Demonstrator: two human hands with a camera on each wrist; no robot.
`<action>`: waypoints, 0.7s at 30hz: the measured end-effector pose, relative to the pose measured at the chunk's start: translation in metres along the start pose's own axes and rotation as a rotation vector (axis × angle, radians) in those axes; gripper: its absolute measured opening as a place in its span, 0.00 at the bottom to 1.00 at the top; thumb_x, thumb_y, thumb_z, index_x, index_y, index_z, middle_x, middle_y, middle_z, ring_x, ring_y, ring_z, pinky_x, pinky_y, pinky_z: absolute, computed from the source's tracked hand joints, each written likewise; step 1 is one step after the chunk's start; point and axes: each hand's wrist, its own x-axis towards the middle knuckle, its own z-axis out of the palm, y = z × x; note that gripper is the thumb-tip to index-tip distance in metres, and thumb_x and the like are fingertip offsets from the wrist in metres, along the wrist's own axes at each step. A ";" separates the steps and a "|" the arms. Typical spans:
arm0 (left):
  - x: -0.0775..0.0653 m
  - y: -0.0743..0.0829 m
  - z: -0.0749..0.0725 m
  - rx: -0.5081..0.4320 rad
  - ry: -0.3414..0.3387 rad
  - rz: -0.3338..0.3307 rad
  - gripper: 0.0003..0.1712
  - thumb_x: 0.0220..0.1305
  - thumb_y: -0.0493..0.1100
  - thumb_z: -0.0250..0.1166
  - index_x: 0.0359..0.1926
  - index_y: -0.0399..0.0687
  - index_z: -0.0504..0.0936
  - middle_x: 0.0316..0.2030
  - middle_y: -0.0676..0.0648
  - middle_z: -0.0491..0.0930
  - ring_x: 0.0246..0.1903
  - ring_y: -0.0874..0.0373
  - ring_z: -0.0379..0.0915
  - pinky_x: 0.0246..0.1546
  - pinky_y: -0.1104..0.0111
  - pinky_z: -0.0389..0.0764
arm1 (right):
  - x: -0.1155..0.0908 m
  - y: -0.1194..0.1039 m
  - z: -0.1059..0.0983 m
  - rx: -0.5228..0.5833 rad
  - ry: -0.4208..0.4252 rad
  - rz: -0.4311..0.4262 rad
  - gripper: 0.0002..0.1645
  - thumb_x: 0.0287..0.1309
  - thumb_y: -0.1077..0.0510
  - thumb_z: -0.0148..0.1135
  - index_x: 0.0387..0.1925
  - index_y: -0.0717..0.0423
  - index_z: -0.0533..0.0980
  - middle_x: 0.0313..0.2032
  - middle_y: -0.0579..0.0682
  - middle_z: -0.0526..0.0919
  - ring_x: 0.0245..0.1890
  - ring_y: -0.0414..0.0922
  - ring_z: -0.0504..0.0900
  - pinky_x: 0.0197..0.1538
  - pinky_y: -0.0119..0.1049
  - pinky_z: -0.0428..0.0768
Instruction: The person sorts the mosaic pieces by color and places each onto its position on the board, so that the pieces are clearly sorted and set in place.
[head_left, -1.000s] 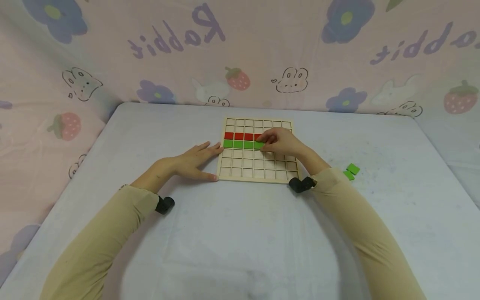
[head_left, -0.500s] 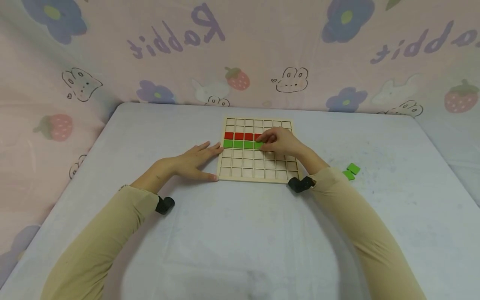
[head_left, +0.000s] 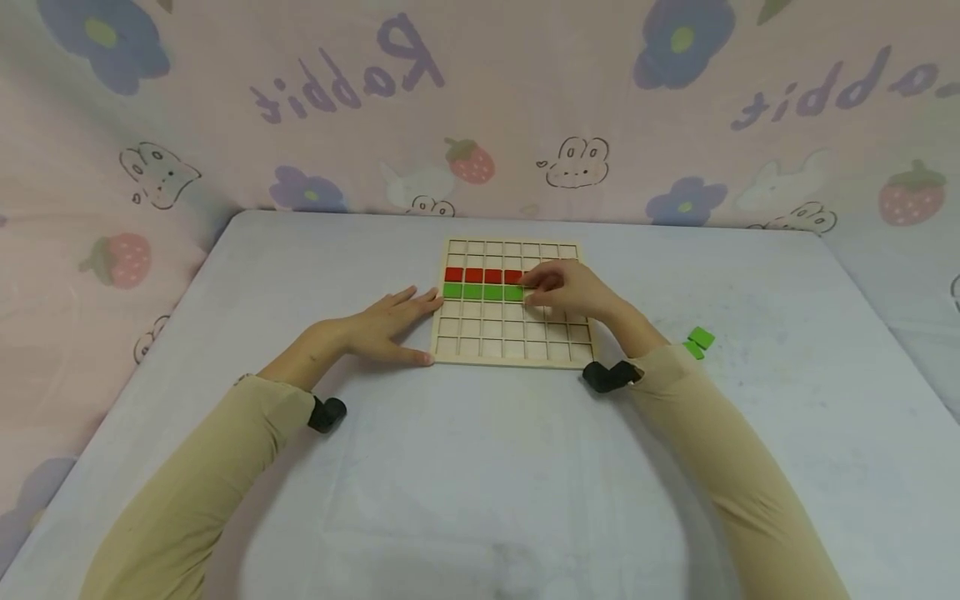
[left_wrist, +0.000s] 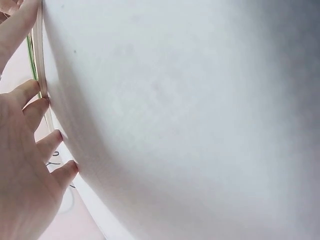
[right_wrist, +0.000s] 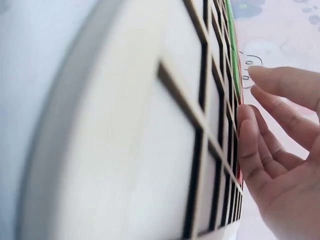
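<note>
A wooden grid board [head_left: 512, 364] lies on the table, with a row of red tiles [head_left: 474, 275] and, just nearer, a row of green tiles [head_left: 472, 292] set in its cells from the left side. My left hand [head_left: 382, 327] has its fingers spread, fingertips and thumb touching the board's left edge; the left wrist view shows the fingers [left_wrist: 37, 112] against that edge. Over the board's right half is my right hand [head_left: 568, 290], its fingertips beside the last green tile. In the right wrist view thumb and fingers [right_wrist: 255, 145] stand apart with nothing between them. The hand hides part of the red row.
Two loose green tiles [head_left: 701, 337] lie on the white-covered table [head_left: 450, 467] to the right, partly beside the right sleeve [head_left: 697, 417]. A printed curtain [head_left: 315, 150] rises behind the table's far edge.
My right fingertips have come off the last green tile and drawn slightly right, so that tile shows in full. The left hand stays at the board's edge. The head view shifts a little.
</note>
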 end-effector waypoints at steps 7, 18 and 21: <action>0.000 0.003 0.000 0.000 0.002 0.001 0.53 0.62 0.59 0.63 0.76 0.46 0.44 0.76 0.44 0.38 0.74 0.39 0.26 0.72 0.45 0.34 | -0.008 0.009 -0.008 0.045 0.017 0.005 0.20 0.57 0.56 0.66 0.51 0.58 0.79 0.49 0.56 0.83 0.41 0.44 0.80 0.44 0.33 0.76; -0.001 0.001 0.000 -0.001 0.007 0.008 0.52 0.62 0.58 0.63 0.76 0.46 0.43 0.76 0.44 0.37 0.74 0.39 0.25 0.72 0.45 0.34 | -0.022 0.009 -0.017 0.060 0.031 0.035 0.21 0.58 0.56 0.65 0.52 0.60 0.79 0.49 0.58 0.82 0.44 0.48 0.81 0.44 0.31 0.76; 0.000 0.001 0.001 -0.002 0.006 0.006 0.52 0.62 0.59 0.62 0.76 0.47 0.43 0.76 0.45 0.37 0.74 0.40 0.25 0.72 0.45 0.33 | -0.024 0.010 -0.019 0.045 0.033 0.039 0.22 0.58 0.55 0.65 0.53 0.59 0.78 0.49 0.57 0.82 0.43 0.47 0.81 0.44 0.31 0.76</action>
